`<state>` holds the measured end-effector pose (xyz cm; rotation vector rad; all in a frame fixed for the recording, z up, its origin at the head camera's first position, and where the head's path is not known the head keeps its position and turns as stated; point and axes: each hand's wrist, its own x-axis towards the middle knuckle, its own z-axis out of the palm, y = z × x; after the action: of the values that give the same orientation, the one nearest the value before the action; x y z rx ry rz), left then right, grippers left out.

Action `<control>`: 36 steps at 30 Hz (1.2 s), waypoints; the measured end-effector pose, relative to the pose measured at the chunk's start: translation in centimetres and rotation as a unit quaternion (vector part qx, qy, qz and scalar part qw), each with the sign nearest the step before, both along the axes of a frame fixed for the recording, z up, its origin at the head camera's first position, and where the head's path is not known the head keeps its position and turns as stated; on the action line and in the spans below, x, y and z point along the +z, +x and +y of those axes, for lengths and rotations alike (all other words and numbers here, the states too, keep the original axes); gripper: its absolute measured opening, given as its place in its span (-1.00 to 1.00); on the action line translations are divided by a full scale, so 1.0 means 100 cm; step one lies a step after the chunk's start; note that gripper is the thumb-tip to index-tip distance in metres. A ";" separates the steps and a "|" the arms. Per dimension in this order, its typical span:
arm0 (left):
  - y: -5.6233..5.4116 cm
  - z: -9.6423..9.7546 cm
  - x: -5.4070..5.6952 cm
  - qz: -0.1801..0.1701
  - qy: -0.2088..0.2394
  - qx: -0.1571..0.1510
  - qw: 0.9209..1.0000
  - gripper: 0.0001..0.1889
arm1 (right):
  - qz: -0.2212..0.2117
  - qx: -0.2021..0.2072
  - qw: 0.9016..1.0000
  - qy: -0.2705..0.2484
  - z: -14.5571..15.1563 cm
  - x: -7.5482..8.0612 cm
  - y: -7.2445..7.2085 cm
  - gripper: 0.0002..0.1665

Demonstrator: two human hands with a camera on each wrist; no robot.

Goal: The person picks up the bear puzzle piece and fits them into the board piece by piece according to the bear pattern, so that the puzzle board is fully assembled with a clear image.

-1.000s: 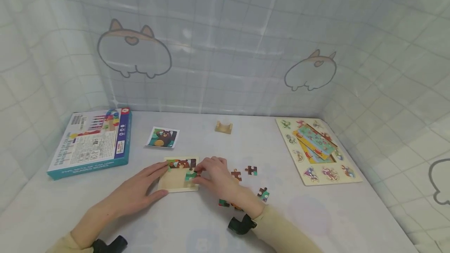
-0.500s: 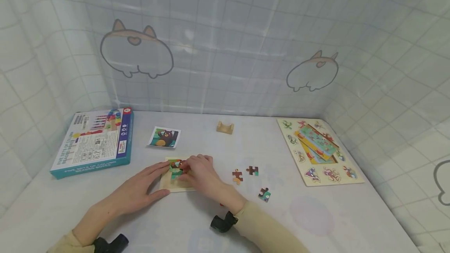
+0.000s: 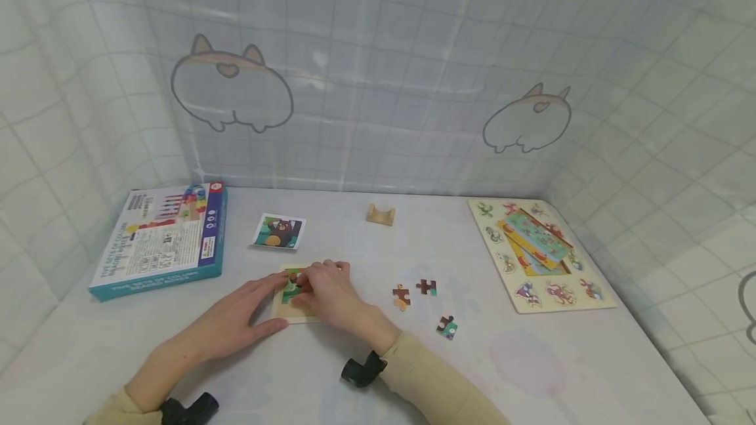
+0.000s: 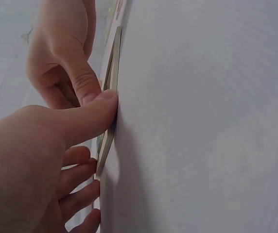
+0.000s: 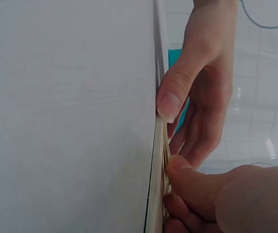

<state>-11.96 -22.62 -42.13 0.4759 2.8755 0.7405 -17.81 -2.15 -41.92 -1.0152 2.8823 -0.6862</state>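
Observation:
My left hand (image 3: pixel 245 313) steadies a small wooden puzzle tray (image 3: pixel 280 307), its thumb at the near left corner and its fingertips at the far left edge. In the left wrist view the left thumb (image 4: pixel 100 104) presses on the tray's side. Over the tray's right part, my right hand (image 3: pixel 331 294) has curled fingers at a green jigsaw piece (image 3: pixel 291 290) in the left of the tray. The right hand hides much of the tray and the pieces in it. In the right wrist view the right thumb (image 5: pixel 180 167) lies low along the tray's edge (image 5: pixel 156 179).
Three loose jigsaw pieces lie to the right, among them a brown and orange one (image 3: pixel 401 297). Behind the tray are a bear picture card (image 3: pixel 279 231) and a small wooden stand (image 3: pixel 380 214). A teal box (image 3: pixel 162 235) stands left; a wooden animal board (image 3: pixel 525 300) lies right.
My right hand has moved left across the tray with the green piece, which now sits by the left side. The right forearm now covers pieces seen before. The left hand stays put.

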 end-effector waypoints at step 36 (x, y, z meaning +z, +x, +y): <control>0.005 0.007 0.004 0.032 -0.037 -0.037 0.998 -0.27 | 0.050 0.002 0.998 -0.041 -0.002 -0.007 -0.003 -0.83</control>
<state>-11.48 -21.96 -41.70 0.6041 2.9140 0.6168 -18.07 -2.40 -42.58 -1.0933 2.9587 -0.7816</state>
